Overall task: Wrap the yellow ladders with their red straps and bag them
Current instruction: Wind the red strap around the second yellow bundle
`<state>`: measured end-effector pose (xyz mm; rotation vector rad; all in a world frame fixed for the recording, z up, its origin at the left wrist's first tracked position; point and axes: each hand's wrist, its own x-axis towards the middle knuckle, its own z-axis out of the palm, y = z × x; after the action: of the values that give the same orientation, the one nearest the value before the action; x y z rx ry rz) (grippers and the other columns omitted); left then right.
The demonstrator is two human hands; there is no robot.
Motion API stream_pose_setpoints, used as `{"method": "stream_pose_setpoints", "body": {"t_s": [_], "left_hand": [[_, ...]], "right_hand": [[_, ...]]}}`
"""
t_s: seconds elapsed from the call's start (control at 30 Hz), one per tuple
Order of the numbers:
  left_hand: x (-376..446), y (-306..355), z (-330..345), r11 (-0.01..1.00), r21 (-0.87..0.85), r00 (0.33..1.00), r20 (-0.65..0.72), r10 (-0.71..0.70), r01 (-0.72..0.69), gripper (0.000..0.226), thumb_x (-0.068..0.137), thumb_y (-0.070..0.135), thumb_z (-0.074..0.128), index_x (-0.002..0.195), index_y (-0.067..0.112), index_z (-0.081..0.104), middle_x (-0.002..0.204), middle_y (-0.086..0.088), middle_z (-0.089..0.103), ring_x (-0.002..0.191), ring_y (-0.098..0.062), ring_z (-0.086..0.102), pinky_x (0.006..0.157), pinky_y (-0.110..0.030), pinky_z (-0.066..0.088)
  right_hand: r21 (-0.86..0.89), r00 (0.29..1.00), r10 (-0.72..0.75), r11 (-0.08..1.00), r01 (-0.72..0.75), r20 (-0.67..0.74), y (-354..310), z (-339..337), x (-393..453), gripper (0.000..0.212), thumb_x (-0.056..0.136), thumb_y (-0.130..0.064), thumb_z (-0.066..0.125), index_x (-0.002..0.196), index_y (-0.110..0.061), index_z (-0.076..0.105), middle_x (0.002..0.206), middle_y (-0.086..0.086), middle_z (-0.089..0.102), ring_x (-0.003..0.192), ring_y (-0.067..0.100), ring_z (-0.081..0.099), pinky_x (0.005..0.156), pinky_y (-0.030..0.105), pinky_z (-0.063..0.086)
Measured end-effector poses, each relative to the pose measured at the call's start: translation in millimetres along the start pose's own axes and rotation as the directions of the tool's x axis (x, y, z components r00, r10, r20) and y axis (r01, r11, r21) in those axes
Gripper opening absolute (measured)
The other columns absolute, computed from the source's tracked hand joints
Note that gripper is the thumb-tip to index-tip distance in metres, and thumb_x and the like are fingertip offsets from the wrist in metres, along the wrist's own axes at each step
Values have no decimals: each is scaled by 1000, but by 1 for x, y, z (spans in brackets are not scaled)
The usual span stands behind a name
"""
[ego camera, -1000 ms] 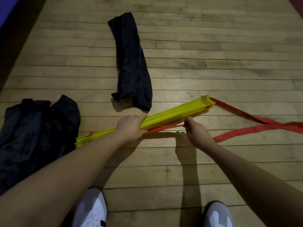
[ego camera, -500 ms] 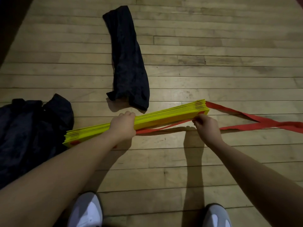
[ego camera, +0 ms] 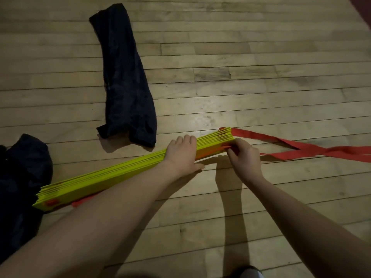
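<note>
A stack of flat yellow ladder rungs (ego camera: 112, 175) stands on edge on the wooden floor, running from lower left to upper right. My left hand (ego camera: 181, 155) grips the stack past its middle, fingers curled over the top. My right hand (ego camera: 244, 157) pinches the red strap at the stack's right end. Two red straps (ego camera: 313, 152) trail off to the right across the floor and cross each other. A bit of red strap (ego camera: 80, 202) pokes out under the stack's left part.
A long dark bag (ego camera: 124, 81) lies flat on the floor just behind the stack. Another dark bag or cloth (ego camera: 20, 177) lies bunched at the left edge, touching the stack's left end. A shoe tip (ego camera: 249, 272) shows at the bottom.
The stack has been tipped more upright and squared together. My right hand moved to the stack's right end and took hold of the strap there. The view shifted closer.
</note>
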<state>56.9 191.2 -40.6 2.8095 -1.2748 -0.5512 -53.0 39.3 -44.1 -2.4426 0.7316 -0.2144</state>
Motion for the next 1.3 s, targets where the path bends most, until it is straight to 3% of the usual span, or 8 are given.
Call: {"method": "stream_pose_setpoints", "body": {"t_s": [0.2,0.5,0.6,0.77,0.93,1.03,1.13,1.3], "left_hand": [[28,24,-6,999,-46,1000,18,-24,25,57,87,34,65,129,10,36,129,-11,49,117,-31,50,87,-39,43],[-9,-20,-9,996,-71,998,21,-60,61,43,84,26,65,113,14,36,117,-8,50,99,-28,55,63,-35,39],[-14,-22,-8,993,-75,994,67,-81,86,48,86,33,66,117,12,36,121,-9,48,105,-28,53,67,-36,41],[-12,-15,-2,990,-63,988,98,-118,125,79,84,72,46,136,14,33,133,-11,45,120,-29,44,94,-40,42],[-1,-8,-2,995,-82,998,22,-61,63,64,90,60,49,131,12,38,129,-8,48,117,-26,45,92,-36,41],[0,-8,3,1000,-25,1000,-4,-12,11,68,85,61,57,128,11,39,125,-7,49,113,-24,48,89,-34,42],[0,-11,4,999,13,998,-27,48,-47,55,90,50,57,124,11,38,123,-7,50,109,-25,50,83,-34,42],[-4,-13,-10,989,-44,990,-36,136,-138,49,92,43,56,123,12,33,121,-8,45,95,-26,57,67,-36,47]], "right_hand": [[62,1000,21,998,-21,-10,22,-10,4,12,88,-13,66,97,-11,73,92,5,71,84,21,65,77,45,54],[89,996,-55,995,49,70,7,-7,-5,6,90,-14,64,95,-13,67,86,-4,67,82,18,63,85,51,50],[97,996,-15,995,6,90,-5,-2,-3,7,91,-15,62,97,-14,67,87,-7,65,86,17,63,89,50,49],[37,988,99,994,-105,121,-12,4,7,6,91,-17,62,95,-16,67,88,-7,65,88,18,64,93,49,47],[-16,982,121,993,-120,144,-8,4,12,9,91,-18,62,98,-14,67,91,-5,66,91,19,63,94,50,46],[28,985,122,992,-127,125,-5,6,15,12,91,-18,63,102,-13,64,92,-4,65,93,20,63,94,50,47],[57,987,98,993,-106,129,-6,7,16,22,92,-17,62,114,-14,61,95,-5,64,96,21,63,97,50,45],[-23,969,58,998,-54,239,-3,7,19,53,97,-19,54,146,-25,36,123,3,59,118,23,49,107,46,29]]}}
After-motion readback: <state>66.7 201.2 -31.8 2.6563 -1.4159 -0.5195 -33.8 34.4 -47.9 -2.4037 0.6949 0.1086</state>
